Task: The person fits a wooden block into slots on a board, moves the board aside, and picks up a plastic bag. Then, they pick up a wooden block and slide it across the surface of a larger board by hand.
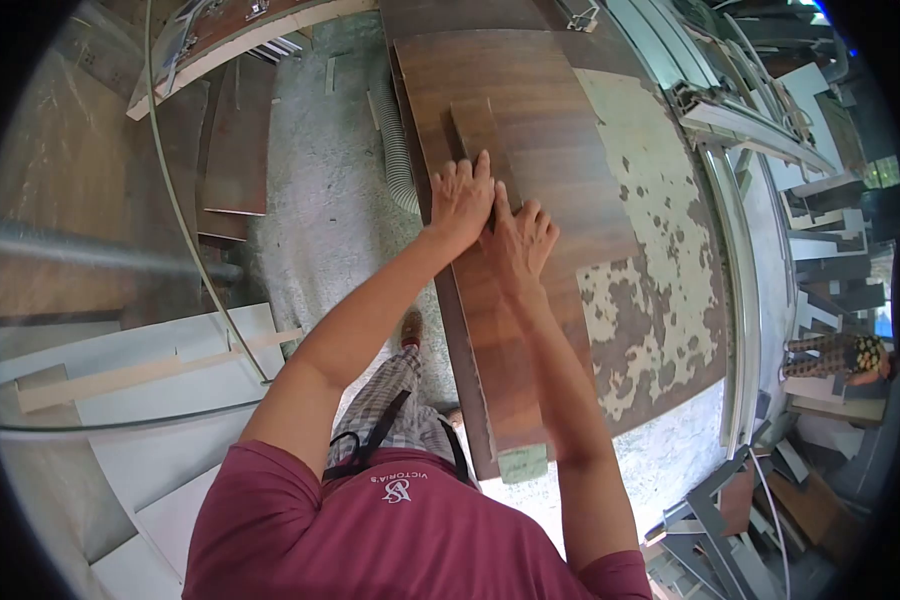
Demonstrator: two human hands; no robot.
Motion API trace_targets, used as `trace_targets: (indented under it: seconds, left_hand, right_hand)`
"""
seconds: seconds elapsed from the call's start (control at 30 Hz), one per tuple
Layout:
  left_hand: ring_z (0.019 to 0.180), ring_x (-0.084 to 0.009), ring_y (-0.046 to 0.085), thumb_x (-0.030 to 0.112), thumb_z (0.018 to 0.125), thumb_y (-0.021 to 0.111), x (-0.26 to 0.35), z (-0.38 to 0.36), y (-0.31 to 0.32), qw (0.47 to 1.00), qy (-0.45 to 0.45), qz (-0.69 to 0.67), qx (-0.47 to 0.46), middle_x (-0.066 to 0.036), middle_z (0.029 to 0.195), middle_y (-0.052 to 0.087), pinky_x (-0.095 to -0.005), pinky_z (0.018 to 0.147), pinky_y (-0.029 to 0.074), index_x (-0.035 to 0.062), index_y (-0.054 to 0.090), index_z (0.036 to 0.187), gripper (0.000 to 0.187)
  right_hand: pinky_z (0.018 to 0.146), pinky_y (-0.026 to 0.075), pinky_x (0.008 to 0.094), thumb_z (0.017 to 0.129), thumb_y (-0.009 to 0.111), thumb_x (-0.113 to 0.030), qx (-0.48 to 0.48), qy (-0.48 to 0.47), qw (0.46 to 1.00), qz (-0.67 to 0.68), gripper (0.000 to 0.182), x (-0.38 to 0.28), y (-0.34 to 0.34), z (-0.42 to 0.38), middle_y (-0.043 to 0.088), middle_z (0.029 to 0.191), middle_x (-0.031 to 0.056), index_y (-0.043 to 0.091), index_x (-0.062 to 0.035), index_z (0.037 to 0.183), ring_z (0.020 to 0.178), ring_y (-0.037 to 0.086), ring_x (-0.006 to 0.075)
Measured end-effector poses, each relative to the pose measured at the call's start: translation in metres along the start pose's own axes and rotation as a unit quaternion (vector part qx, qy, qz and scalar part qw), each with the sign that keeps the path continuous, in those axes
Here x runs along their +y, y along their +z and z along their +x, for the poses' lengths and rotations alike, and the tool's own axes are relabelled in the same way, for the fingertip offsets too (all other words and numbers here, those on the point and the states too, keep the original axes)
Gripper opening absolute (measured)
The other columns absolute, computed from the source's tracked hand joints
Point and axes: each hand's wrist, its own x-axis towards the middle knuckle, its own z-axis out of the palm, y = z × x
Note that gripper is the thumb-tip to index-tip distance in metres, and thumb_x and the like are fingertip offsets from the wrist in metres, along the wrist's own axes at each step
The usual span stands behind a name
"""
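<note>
A narrow brown wooden strip (pixel 478 125) lies on a larger wood-grain panel (pixel 560 130), with a dark edge along its left side. My left hand (pixel 462 203) is closed over the strip's near left part, its index finger stretched along the top. Close beside it, my right hand (pixel 520 238) grips the near end from the right, fingers bent and partly apart. The two hands nearly touch at the fingertips. Palms and wrists hide the strip's near end.
Under the panel is a worktable with a patchy, peeling surface (pixel 660 290) and a metal rail (pixel 738 300) on its right. A ribbed hose (pixel 395 150) runs beside it to the left. White boards (pixel 160 370) lie at lower left. Another person (pixel 840 355) is at far right among offcuts.
</note>
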Motion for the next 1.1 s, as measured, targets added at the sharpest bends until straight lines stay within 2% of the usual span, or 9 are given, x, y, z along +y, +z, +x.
trace_targets:
  seconds: [0.17, 0.23, 0.33, 0.6, 0.77, 0.8, 0.97, 1.03, 1.1]
  left_hand:
    - [0.102, -0.0334, 0.052, 0.025, 0.091, 0.05, -0.047, 0.104, 0.024, 1.0, -0.015, -0.004, -0.003, -0.016, 0.106, 0.058, -0.0489, 0.085, 0.04, 0.0054, 0.046, 0.13, 0.044]
    - [0.103, -0.0337, 0.052, 0.025, 0.091, 0.05, -0.064, 0.138, 0.031, 1.0, -0.018, -0.007, -0.001, -0.016, 0.107, 0.058, -0.0494, 0.085, 0.04, 0.0053, 0.046, 0.129, 0.043]
    - [0.107, -0.0317, 0.053, 0.024, 0.089, 0.049, -0.083, 0.176, 0.033, 1.0, -0.026, 0.001, -0.006, -0.016, 0.11, 0.059, -0.0484, 0.088, 0.039, 0.003, 0.048, 0.129, 0.045]
    - [0.108, -0.0336, 0.051, 0.024, 0.091, 0.048, -0.088, 0.193, 0.038, 0.999, -0.051, 0.009, -0.015, -0.017, 0.112, 0.058, -0.0495, 0.089, 0.04, 0.0036, 0.045, 0.13, 0.044]
    - [0.106, -0.0332, 0.052, 0.023, 0.089, 0.049, -0.059, 0.134, 0.026, 0.999, -0.039, -0.004, -0.012, -0.018, 0.11, 0.057, -0.0486, 0.088, 0.04, 0.0015, 0.044, 0.131, 0.047]
    - [0.106, -0.0332, 0.052, 0.023, 0.089, 0.049, -0.049, 0.116, 0.023, 0.999, -0.036, -0.005, -0.005, -0.018, 0.11, 0.057, -0.0486, 0.088, 0.04, 0.0015, 0.044, 0.131, 0.047]
    - [0.1, -0.0304, 0.052, 0.023, 0.087, 0.051, 0.011, 0.004, 0.003, 1.0, -0.015, 0.004, -0.004, -0.015, 0.104, 0.057, -0.0459, 0.082, 0.041, -0.002, 0.043, 0.131, 0.051]
    - [0.098, -0.0298, 0.052, 0.024, 0.087, 0.052, 0.035, -0.042, -0.007, 1.0, -0.001, 0.014, 0.014, -0.015, 0.103, 0.057, -0.0449, 0.081, 0.041, -0.0019, 0.043, 0.131, 0.051]
    - [0.094, -0.0288, 0.051, 0.026, 0.086, 0.055, 0.059, -0.093, -0.018, 0.999, 0.019, -0.025, -0.003, -0.014, 0.099, 0.056, -0.0439, 0.079, 0.041, -0.0022, 0.044, 0.13, 0.054]
  right_hand:
    - [0.076, 0.037, 0.042, 0.073, 0.07, -0.029, -0.007, -0.002, 1.0, 0.0, 0.06, -0.018, 0.045, 0.102, 0.053, 0.1, 0.0106, 0.052, -0.0252, 0.13, 0.091, 0.051, 0.0293]
    - [0.076, 0.036, 0.0404, 0.081, 0.059, -0.029, 0.005, -0.004, 1.0, -0.014, 0.042, -0.025, 0.061, 0.137, 0.053, 0.101, 0.0111, 0.057, -0.0233, 0.123, 0.088, 0.052, 0.028]
    - [0.08, 0.036, 0.041, 0.084, 0.057, -0.031, -0.049, 0.013, 0.998, -0.024, 0.043, -0.035, 0.078, 0.179, 0.053, 0.11, 0.0112, 0.054, -0.0259, 0.127, 0.095, 0.051, 0.0278]
    - [0.086, 0.035, 0.0421, 0.086, 0.055, -0.034, -0.099, 0.014, 0.994, -0.048, 0.048, -0.039, 0.077, 0.196, 0.051, 0.117, 0.0113, 0.047, -0.0293, 0.133, 0.105, 0.05, 0.0287]
    - [0.084, 0.036, 0.0429, 0.085, 0.056, -0.034, -0.091, 0.005, 0.994, -0.055, 0.048, -0.026, 0.05, 0.137, 0.053, 0.114, 0.0126, 0.049, -0.0299, 0.132, 0.1, 0.052, 0.0293]
    - [0.083, 0.037, 0.0438, 0.082, 0.06, -0.034, -0.086, 0.005, 0.995, -0.054, 0.053, -0.02, 0.044, 0.118, 0.053, 0.109, 0.0123, 0.048, -0.0304, 0.133, 0.099, 0.053, 0.03]
    - [0.08, 0.038, 0.0442, 0.078, 0.065, -0.034, -0.034, -0.012, 0.998, -0.047, 0.059, 0.011, -0.007, 0.004, 0.053, 0.1, 0.0118, 0.048, -0.0306, 0.134, 0.092, 0.054, 0.0299]
    - [0.08, 0.038, 0.0435, 0.076, 0.067, -0.035, -0.092, 0.012, 0.995, -0.023, 0.06, 0.022, -0.037, -0.043, 0.052, 0.1, 0.011, 0.049, -0.0297, 0.133, 0.091, 0.053, 0.0284]
    - [0.081, 0.037, 0.043, 0.075, 0.068, -0.035, -0.078, 0.0, 0.997, -0.021, 0.061, 0.036, -0.064, -0.095, 0.052, 0.1, 0.0103, 0.049, -0.0293, 0.133, 0.092, 0.051, 0.0278]
